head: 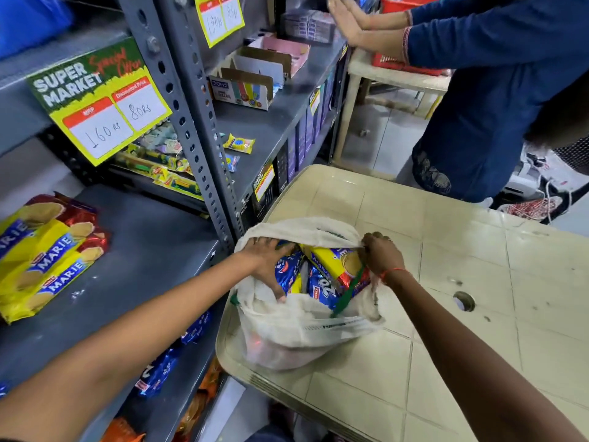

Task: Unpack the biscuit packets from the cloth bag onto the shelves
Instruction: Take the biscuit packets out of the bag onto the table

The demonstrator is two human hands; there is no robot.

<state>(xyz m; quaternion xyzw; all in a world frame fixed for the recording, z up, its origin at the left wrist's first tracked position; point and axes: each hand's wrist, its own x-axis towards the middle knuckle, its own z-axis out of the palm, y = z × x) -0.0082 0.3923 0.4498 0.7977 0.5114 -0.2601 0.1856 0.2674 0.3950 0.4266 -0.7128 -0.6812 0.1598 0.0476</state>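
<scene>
**A:** Where's the bag?

**B:** The bag [296,333] sits at the near left corner of the table [478,282], right beside the shelf [143,250]; I judge it's parked there so each packet has only a short trip across. Its mouth is open and faces up.

**A:** And my hands?

**B:** My left hand [267,263] is spread flat and reaches into the mouth at its left rim; the fingers press on a blue packet [287,272] and the cloth, but I can't tell whether they have closed on anything. My right hand [382,256] is clenched on the right rim of the bag, pinching cloth and pulling it outward; that keeps the mouth wide for the other hand.

**A:** What's left inside?

**B:** Several packets; blue ones in the middle, and a yellow packet [334,260] lying toward the right rim, just under my right hand.

**A:** Anything on the shelf yet?

**B:** A stack of Marie packets [47,256] lies at the shelf's left edge; the middle and right of it are bare, so there's room beside them.

**A:** So the step?

**B:** Picking the next packet, I'd say; the task looks partly done, with the bag still well filled. Another person [478,90] stands at the far side, well apart from the bag.
</scene>
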